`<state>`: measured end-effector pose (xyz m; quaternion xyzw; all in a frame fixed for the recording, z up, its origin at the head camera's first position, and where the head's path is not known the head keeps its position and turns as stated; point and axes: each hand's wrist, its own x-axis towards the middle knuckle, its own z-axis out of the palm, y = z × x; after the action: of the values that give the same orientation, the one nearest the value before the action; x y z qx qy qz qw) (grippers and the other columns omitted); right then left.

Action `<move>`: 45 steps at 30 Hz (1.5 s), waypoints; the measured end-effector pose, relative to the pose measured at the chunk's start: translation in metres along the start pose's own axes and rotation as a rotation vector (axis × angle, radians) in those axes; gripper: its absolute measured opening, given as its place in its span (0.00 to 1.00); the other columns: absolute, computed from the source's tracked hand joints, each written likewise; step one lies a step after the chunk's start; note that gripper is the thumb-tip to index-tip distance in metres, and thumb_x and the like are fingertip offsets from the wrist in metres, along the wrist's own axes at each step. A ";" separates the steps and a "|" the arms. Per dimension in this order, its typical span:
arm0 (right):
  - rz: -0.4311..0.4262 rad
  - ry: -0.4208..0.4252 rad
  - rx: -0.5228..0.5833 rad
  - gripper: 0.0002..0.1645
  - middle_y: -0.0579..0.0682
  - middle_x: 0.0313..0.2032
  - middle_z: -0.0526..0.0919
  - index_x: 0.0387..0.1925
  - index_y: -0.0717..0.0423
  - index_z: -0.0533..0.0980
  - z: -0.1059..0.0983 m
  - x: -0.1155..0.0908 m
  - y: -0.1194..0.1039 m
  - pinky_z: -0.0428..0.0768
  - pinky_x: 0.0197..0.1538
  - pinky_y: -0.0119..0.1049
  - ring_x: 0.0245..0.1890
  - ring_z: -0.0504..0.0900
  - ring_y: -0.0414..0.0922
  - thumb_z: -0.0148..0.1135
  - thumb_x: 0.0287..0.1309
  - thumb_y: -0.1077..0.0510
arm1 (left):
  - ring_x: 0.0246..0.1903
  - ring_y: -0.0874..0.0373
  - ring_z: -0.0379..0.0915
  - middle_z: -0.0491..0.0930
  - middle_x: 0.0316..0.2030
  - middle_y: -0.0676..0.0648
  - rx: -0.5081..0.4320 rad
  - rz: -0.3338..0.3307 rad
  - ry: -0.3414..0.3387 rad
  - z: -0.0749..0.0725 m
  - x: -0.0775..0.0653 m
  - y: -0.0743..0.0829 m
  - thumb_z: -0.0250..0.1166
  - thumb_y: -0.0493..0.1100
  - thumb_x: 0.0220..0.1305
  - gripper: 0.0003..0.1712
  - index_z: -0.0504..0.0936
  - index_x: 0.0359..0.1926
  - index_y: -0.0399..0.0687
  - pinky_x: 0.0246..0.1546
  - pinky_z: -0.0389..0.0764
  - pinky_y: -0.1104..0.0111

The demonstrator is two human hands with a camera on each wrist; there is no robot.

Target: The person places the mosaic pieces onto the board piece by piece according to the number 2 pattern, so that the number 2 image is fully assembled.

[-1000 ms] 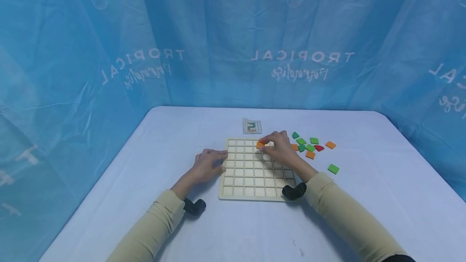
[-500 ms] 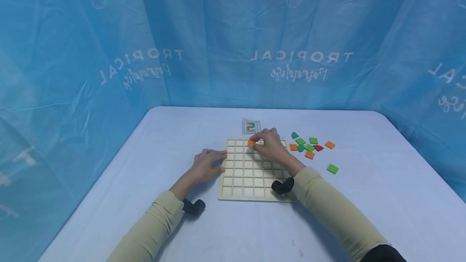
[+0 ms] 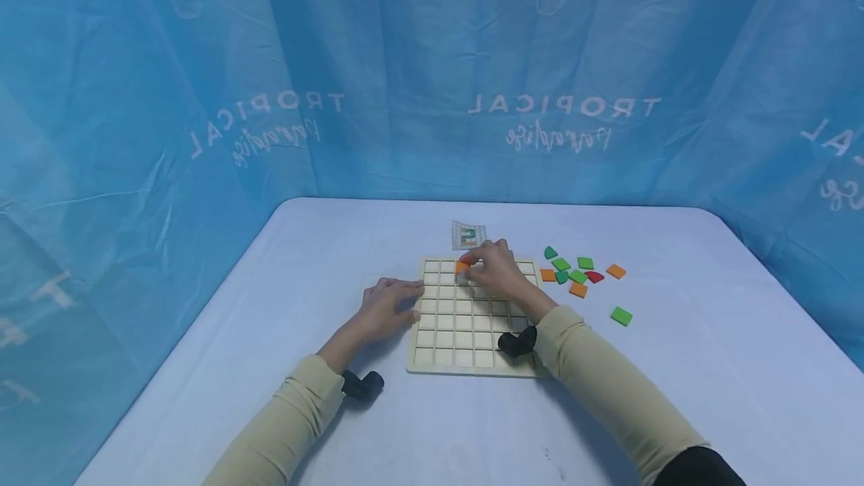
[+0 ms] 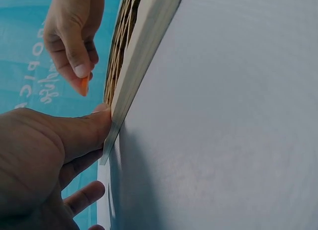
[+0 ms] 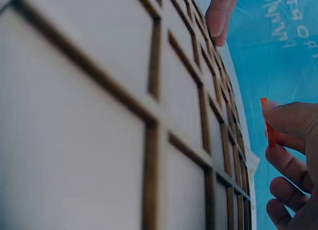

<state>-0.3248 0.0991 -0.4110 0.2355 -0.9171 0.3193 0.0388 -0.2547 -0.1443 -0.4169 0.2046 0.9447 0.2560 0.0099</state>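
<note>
My right hand (image 3: 498,273) pinches an orange square tile (image 3: 462,267) between thumb and fingers, over the far row of a pale wooden grid board (image 3: 443,340). In the right wrist view that tile (image 5: 269,125) is seen nearly edge-on, standing off the board's surface, with the other fingers curled loosely below it. My left hand (image 3: 385,308) rests at the board's left edge. The left wrist view shows its thumb (image 4: 89,130) extended against the board's rim (image 4: 136,66), with the remaining fingers loosely spread. All visible cells of the board hold no tiles.
Right of the board lie several loose pieces: orange squares (image 3: 616,271), green squares (image 3: 622,316), dark green rounded pieces (image 3: 550,253) and a red one (image 3: 594,277). A small printed pattern card (image 3: 469,235) sits behind the board. A blue curtain (image 3: 432,156) hangs beyond the white table.
My right hand has carried the orange tile leftward along the board's far row, slowing in the last half second. The left hand stays at the board's left edge.
</note>
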 end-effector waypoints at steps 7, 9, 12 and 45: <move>0.014 -0.016 -0.010 0.15 0.49 0.38 0.79 0.47 0.55 0.83 0.004 0.001 0.002 0.66 0.45 0.47 0.41 0.67 0.50 0.67 0.59 0.56 | 0.62 0.48 0.58 0.69 0.65 0.50 0.000 -0.003 0.005 0.000 0.000 0.001 0.66 0.43 0.63 0.27 0.74 0.63 0.44 0.60 0.53 0.47; 0.027 -0.028 -0.020 0.15 0.48 0.37 0.79 0.47 0.55 0.83 0.006 0.001 0.003 0.67 0.44 0.46 0.41 0.67 0.50 0.68 0.58 0.55 | 0.62 0.48 0.58 0.69 0.65 0.50 0.000 -0.001 0.007 0.000 0.000 0.001 0.66 0.43 0.63 0.27 0.74 0.63 0.44 0.60 0.53 0.47; 0.038 -0.041 -0.044 0.16 0.47 0.37 0.79 0.47 0.55 0.83 0.008 0.002 0.006 0.66 0.43 0.44 0.39 0.67 0.48 0.69 0.57 0.53 | 0.62 0.48 0.58 0.69 0.65 0.50 -0.001 0.000 0.007 -0.001 0.000 0.001 0.66 0.43 0.63 0.27 0.74 0.63 0.44 0.60 0.53 0.47; -0.010 -0.038 -0.080 0.16 0.48 0.37 0.78 0.47 0.53 0.83 0.009 0.000 0.010 0.65 0.42 0.45 0.38 0.66 0.48 0.68 0.58 0.54 | 0.63 0.48 0.57 0.69 0.65 0.51 0.019 -0.008 0.013 0.001 0.000 0.002 0.66 0.43 0.63 0.28 0.74 0.63 0.44 0.61 0.52 0.47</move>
<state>-0.3284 0.1003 -0.4236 0.2442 -0.9286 0.2777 0.0322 -0.2538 -0.1428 -0.4170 0.1993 0.9480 0.2481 0.0027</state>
